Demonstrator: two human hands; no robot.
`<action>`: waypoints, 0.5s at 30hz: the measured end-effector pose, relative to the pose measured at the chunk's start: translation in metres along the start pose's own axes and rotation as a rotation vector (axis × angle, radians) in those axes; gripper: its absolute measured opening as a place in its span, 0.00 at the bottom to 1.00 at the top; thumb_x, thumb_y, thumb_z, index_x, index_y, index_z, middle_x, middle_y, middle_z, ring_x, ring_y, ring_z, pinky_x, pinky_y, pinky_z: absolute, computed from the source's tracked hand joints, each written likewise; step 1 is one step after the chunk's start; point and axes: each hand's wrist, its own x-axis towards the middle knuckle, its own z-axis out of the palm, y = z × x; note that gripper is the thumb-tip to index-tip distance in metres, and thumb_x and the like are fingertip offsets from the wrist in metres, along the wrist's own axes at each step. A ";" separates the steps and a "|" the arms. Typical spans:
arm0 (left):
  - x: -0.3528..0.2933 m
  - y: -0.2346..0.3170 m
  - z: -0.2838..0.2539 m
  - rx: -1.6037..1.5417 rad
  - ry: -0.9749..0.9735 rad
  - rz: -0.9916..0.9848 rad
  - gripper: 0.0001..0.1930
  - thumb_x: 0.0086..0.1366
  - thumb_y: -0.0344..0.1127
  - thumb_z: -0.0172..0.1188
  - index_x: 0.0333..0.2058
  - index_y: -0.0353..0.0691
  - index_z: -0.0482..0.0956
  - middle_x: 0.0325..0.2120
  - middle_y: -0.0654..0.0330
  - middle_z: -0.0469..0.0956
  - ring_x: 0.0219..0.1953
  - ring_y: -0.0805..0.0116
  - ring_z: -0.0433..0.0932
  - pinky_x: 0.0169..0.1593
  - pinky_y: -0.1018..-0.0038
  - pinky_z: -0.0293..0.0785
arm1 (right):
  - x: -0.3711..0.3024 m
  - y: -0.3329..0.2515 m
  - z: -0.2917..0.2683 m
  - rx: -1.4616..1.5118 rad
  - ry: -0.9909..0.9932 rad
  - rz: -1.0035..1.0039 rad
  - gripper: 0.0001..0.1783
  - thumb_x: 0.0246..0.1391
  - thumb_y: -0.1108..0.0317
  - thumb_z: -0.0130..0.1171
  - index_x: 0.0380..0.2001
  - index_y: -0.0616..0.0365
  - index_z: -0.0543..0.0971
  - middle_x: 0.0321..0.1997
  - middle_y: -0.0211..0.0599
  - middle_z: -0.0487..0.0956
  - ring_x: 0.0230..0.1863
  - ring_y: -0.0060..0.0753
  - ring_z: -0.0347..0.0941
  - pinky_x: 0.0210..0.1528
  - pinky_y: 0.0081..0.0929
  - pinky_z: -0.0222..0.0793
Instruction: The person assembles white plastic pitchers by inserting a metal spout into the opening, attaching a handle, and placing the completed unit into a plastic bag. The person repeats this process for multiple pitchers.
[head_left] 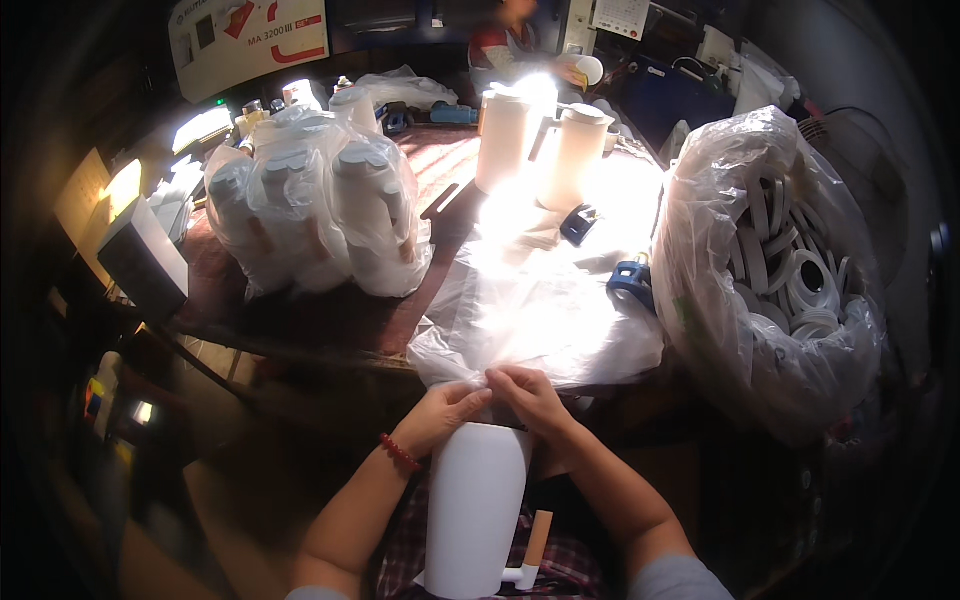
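Observation:
At the table's near edge my left hand and my right hand are close together, fingers pinched on the gathered edge of a thin clear plastic bag. The rest of that bag spreads flat over the table in front of them. Just below my hands a white jug-shaped body rests on my lap, between my forearms. Near its lower end, on the right, a side handle with a light-brown grip sticks out. Neither hand grasps the jug.
Several jugs wrapped in clear plastic stand on the left of the table. Two pale jugs stand at the back, near blue-and-black parts. At right a large plastic sack holds white rings. Another person works across the table.

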 end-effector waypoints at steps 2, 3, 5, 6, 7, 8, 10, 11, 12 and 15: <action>0.002 -0.011 -0.005 -0.172 0.052 0.031 0.07 0.63 0.33 0.61 0.32 0.34 0.79 0.28 0.58 0.80 0.29 0.75 0.78 0.33 0.82 0.75 | -0.006 0.000 0.009 0.088 0.083 0.073 0.17 0.64 0.61 0.51 0.32 0.66 0.79 0.27 0.29 0.77 0.31 0.19 0.69 0.37 0.20 0.66; 0.002 -0.018 -0.005 -0.195 0.125 0.126 0.04 0.62 0.29 0.59 0.29 0.35 0.77 0.28 0.59 0.80 0.28 0.76 0.77 0.32 0.83 0.75 | -0.007 0.003 0.011 0.118 0.202 0.101 0.17 0.65 0.61 0.50 0.34 0.66 0.79 0.28 0.30 0.78 0.31 0.20 0.71 0.38 0.20 0.67; -0.002 -0.031 -0.004 -0.243 0.274 0.303 0.07 0.61 0.21 0.54 0.24 0.37 0.74 0.27 0.60 0.79 0.27 0.76 0.77 0.30 0.83 0.74 | -0.007 0.003 0.013 0.448 0.279 0.159 0.17 0.66 0.61 0.48 0.38 0.65 0.78 0.28 0.32 0.78 0.33 0.22 0.73 0.40 0.20 0.69; -0.010 -0.029 -0.001 -0.289 0.353 0.312 0.11 0.57 0.16 0.49 0.21 0.40 0.68 0.24 0.63 0.76 0.26 0.77 0.76 0.32 0.82 0.75 | -0.010 -0.001 0.015 0.613 0.321 0.193 0.17 0.66 0.60 0.47 0.40 0.65 0.78 0.28 0.34 0.79 0.33 0.23 0.74 0.40 0.20 0.70; -0.012 -0.044 -0.011 -0.219 0.378 0.433 0.10 0.57 0.16 0.51 0.24 0.41 0.66 0.23 0.67 0.70 0.27 0.81 0.72 0.34 0.84 0.72 | -0.020 -0.006 0.018 0.679 0.335 0.159 0.17 0.66 0.59 0.47 0.38 0.64 0.76 0.28 0.35 0.79 0.32 0.24 0.75 0.38 0.20 0.71; -0.019 -0.050 -0.015 -0.112 0.514 0.472 0.10 0.57 0.17 0.52 0.27 0.41 0.66 0.24 0.69 0.68 0.27 0.82 0.70 0.34 0.85 0.70 | -0.034 -0.019 0.021 0.743 0.350 0.125 0.17 0.66 0.59 0.47 0.37 0.63 0.75 0.28 0.37 0.79 0.30 0.25 0.75 0.35 0.20 0.72; -0.035 -0.062 -0.023 0.008 0.658 0.532 0.09 0.58 0.19 0.56 0.32 0.40 0.66 0.26 0.71 0.65 0.27 0.85 0.63 0.33 0.87 0.64 | -0.065 -0.001 -0.001 0.807 0.133 -0.037 0.17 0.67 0.58 0.45 0.29 0.59 0.72 0.26 0.37 0.78 0.25 0.23 0.74 0.29 0.20 0.72; -0.040 -0.081 -0.031 0.115 0.724 0.540 0.09 0.58 0.20 0.56 0.32 0.40 0.67 0.26 0.71 0.65 0.27 0.85 0.64 0.33 0.86 0.65 | -0.076 0.001 0.007 0.517 0.285 0.007 0.18 0.67 0.58 0.45 0.26 0.57 0.70 0.23 0.31 0.75 0.20 0.16 0.68 0.24 0.16 0.66; -0.051 -0.091 -0.034 0.247 0.690 0.499 0.07 0.58 0.21 0.56 0.31 0.39 0.68 0.24 0.70 0.66 0.27 0.83 0.65 0.33 0.83 0.65 | -0.089 0.015 0.002 0.303 0.211 0.009 0.18 0.67 0.58 0.45 0.25 0.56 0.70 0.22 0.28 0.73 0.20 0.14 0.65 0.23 0.15 0.63; -0.078 -0.107 -0.040 0.385 0.515 0.394 0.04 0.54 0.20 0.55 0.26 0.36 0.71 0.20 0.64 0.69 0.26 0.77 0.68 0.32 0.79 0.66 | -0.114 0.040 -0.004 0.193 0.106 0.074 0.15 0.67 0.61 0.47 0.27 0.57 0.71 0.24 0.23 0.71 0.23 0.11 0.60 0.24 0.12 0.56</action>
